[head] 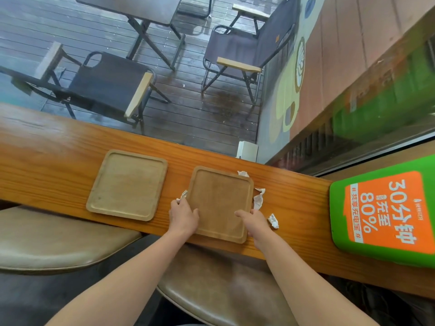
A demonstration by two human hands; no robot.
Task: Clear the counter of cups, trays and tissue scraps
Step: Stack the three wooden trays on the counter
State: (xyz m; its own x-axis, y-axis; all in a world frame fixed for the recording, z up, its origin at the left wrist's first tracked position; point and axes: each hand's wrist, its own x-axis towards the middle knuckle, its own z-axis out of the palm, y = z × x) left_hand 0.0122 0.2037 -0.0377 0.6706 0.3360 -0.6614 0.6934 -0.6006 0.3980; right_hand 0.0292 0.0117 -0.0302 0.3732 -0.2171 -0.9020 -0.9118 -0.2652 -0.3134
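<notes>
Right tray (221, 203): on desk (58, 156), near edge; gripped at both sides by left hand (183, 215) and right hand (255, 220), fingers clenched on rims.
Left tray (128, 184): untouched, beside it.
Tissue scraps (259, 200): scattered around the tray; one seemingly pinched under left fingers.
Risk: scraps may be swept off the desk if the tray is slid.

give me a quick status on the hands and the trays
Left hand and right hand grip the darker tray by its sides. Lighter tray untouched. Tissue scraps lie around the darker tray.

A long wooden counter (58, 147) crosses the frame. On it lie two square wooden trays (128, 184) (221, 203), crumpled tissue scraps (273, 221) at centre right, and a green sign (386, 212) at right.
</notes>
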